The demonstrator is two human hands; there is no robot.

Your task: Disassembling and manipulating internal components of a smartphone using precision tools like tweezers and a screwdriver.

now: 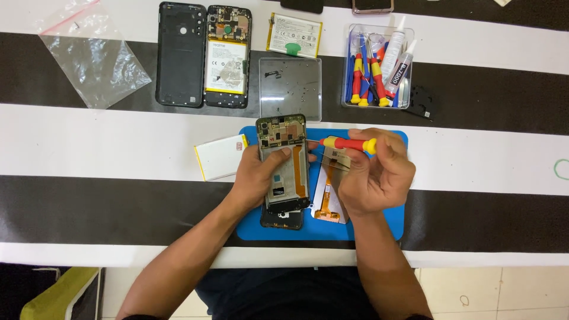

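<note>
Over the blue mat (pixel 379 228) at the middle of the tabletop (pixel 474 160), my left hand (pixel 261 175) cradled the opened phone frame (pixel 283 166) from below, thumb laid across its bare middle, so the board end pointed away from me and stayed steady. That grip was clenched around the frame's left edge, lifting it slightly off the mat rather than letting it lie flat, I judged, for a better angle. My right hand (pixel 376 175) was closed on the red-and-yellow screwdriver (pixel 348 144), held nearly level, its thin tip reaching toward the frame's upper right edge; whether the tip actually touched a screw I couldn't tell. Under that hand lay a detached screen panel with an orange flex cable (pixel 328 204), parked on the mat just beside the frame. A white battery (pixel 220 157) sat to the left, half off the mat, out of the way. Farther back, a clear lid (pixel 290 89) held tiny screws so they wouldn't roll off, a clear tray of tools (pixel 379 65) stood to its right, and a second opened phone (pixel 227 56) with its black back cover (pixel 181 53) waited beside a plastic bag (pixel 92 56).
</note>
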